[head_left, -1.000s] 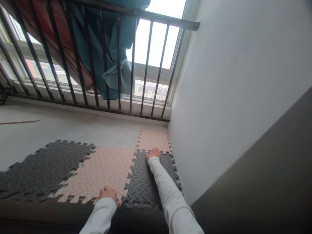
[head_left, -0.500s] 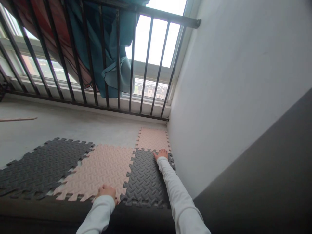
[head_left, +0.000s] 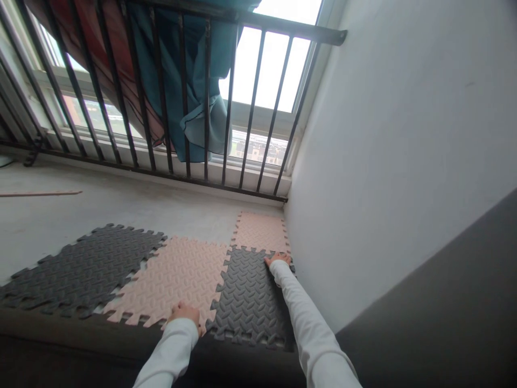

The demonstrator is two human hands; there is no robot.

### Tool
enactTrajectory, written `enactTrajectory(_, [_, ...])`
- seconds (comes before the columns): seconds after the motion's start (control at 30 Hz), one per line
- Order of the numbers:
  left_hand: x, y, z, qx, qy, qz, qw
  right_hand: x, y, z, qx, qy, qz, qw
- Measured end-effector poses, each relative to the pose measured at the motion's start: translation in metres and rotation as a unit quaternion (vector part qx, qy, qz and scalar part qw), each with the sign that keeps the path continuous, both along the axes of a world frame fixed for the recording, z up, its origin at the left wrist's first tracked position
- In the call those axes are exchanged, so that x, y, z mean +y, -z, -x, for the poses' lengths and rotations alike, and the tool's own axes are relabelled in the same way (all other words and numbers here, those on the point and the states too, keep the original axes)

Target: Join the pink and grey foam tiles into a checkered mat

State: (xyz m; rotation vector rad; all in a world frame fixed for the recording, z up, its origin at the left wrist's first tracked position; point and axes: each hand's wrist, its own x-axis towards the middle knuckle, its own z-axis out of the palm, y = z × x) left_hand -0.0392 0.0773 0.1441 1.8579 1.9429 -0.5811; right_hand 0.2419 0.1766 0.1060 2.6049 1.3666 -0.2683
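My left hand [head_left: 184, 313] is at the front right corner of a pink foam puzzle mat [head_left: 173, 275]. Its fingers are bent over the mat's toothed front edge, and the sleeve hides part of the grip. Farther forward, my right hand [head_left: 278, 258] lies palm down with fingers spread on the far right part of a dark grey foam puzzle mat [head_left: 248, 296], close to the wall. The grey mat adjoins the pink one at its left and a second pink mat [head_left: 260, 229] behind it. Small gaps show at the teeth.
Another dark grey mat [head_left: 89, 269] lies at the left, with gaps beside the pink mat. A black railing [head_left: 205, 186] runs along the window, with a blue-green cloth [head_left: 205, 124] behind it. The white wall [head_left: 383, 151] bounds the right. A thin strip [head_left: 44, 193] lies on the floor.
The view has shifted slightly, so the scene sits farther right. My right hand has moved slightly nearer the wall side of the grey mat; my left hand stays at the pink mat's edge.
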Motion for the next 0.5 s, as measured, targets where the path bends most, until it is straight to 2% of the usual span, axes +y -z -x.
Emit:
enactTrajectory(0.17, [-0.001, 0.000, 0.000, -0.004, 0.007, -0.003, 1.000, 0.009, -0.007, 0.012, 0.043, -0.006, 0.080, 0.996])
enactTrajectory(0.3, [-0.006, 0.009, 0.010, -0.034, 0.033, -0.026, 0.999, 0.013, -0.014, 0.011, 0.078, -0.017, 0.124, 0.989])
enactTrajectory(0.4, [-0.003, 0.019, 0.043, -0.102, 0.021, -0.083, 0.991, 0.015, -0.015, 0.009, 0.079, -0.021, 0.134, 0.988])
enactTrajectory(0.5, [0.007, 0.023, 0.105, -0.106, -0.070, -0.185, 0.974, 0.017, -0.012, 0.008, 0.060, -0.037, 0.133, 0.989])
